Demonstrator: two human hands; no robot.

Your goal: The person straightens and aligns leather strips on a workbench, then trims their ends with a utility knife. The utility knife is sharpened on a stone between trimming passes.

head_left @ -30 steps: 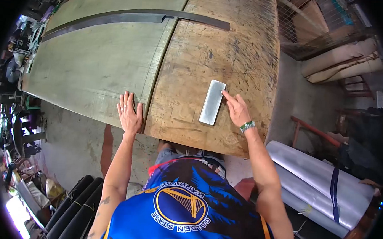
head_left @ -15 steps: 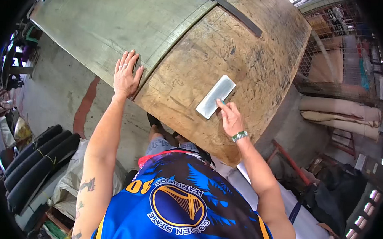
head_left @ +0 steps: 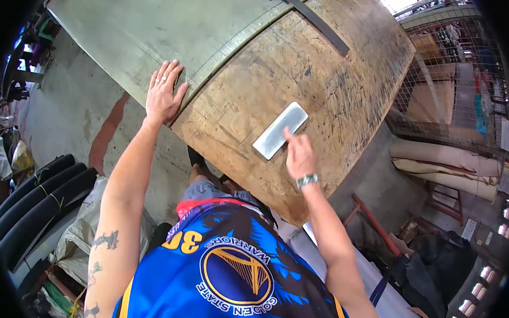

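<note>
On the worn brown board (head_left: 228, 108) lies a flat, silver-grey rectangular plate (head_left: 280, 128) with rounded corners, set at a slant. My right hand (head_left: 301, 155) is at its right edge, one finger reaching onto the surface and the others curled in. Whether anything small sits in those fingers is hidden. My left hand (head_left: 164, 94) rests palm down, fingers stretched out, near the front edge of the green-grey sheet (head_left: 129, 31), beside its seam with the board.
A dark grey strip (head_left: 316, 24) lies across the far part of the board. Black rolls (head_left: 45, 194) are stacked at lower left. On the right stand a wire mesh cage (head_left: 437, 82), beige rolls (head_left: 444, 160) and a red metal frame (head_left: 377, 226).
My right hand has shifted slightly left and down over the plate. My left hand stays flat on the sheet. The whole view has shifted slightly.
</note>
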